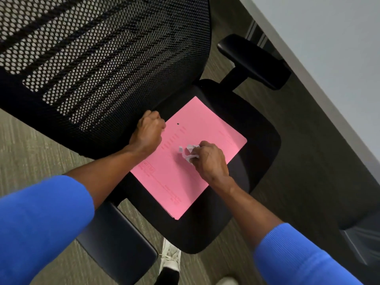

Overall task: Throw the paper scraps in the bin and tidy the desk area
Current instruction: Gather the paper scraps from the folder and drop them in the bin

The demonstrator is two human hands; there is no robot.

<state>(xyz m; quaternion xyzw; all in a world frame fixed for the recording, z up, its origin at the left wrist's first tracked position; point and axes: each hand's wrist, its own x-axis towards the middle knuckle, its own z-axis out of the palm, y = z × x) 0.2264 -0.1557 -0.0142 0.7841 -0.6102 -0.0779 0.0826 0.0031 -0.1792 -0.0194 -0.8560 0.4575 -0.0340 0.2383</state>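
A pink folder (191, 169) lies flat on the black seat of an office chair (257, 128). On the folder sit crumpled white paper scraps (188, 151). My right hand (209, 159) is closed around these scraps, and a small bit pokes out to the left of my fingers. My left hand (148, 133) rests as a fist on the folder's upper left edge, close to the chair's backrest. Whether the fist holds anything is hidden.
The chair's mesh backrest (98, 58) fills the upper left. Armrests stick out at the top right (253, 60) and bottom left (117, 245). A white desk edge (320, 79) runs along the right. Below is grey carpet (24, 153) and my white shoe (170, 258).
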